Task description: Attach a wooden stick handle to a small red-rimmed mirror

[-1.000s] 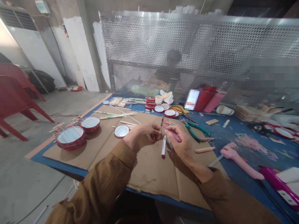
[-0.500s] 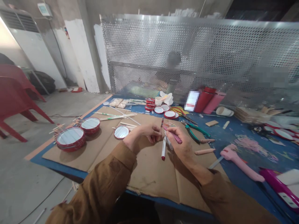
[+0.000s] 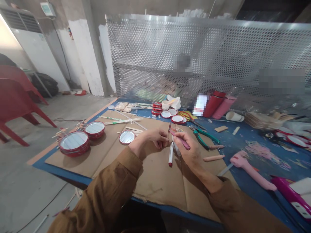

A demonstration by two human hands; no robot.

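Observation:
Close over the cardboard sheet (image 3: 155, 181), my left hand (image 3: 159, 137) pinches a narrow brownish stick (image 3: 169, 127) that points away from me. My right hand (image 3: 189, 147) grips a pink-purple pen (image 3: 184, 142), its front end beside the stick; whether the two touch, I cannot tell. A white marker with a red end (image 3: 170, 157) lies on the cardboard between my hands. To the left is a small round red-rimmed drum (image 3: 126, 137). Green-handled pliers (image 3: 201, 139) rest beyond my right hand.
Larger red drums (image 3: 74, 144) with sticks sit at the left. A pink glue gun (image 3: 252, 171), loose rubber bands (image 3: 264, 154) and wooden handles (image 3: 213, 158) lie at the right. Behind stand a red bottle (image 3: 213, 103), a phone (image 3: 200, 105) and a perforated metal panel (image 3: 150, 45).
The whole view has shifted very slightly. Both hands keep the same grip and nearly the same place.

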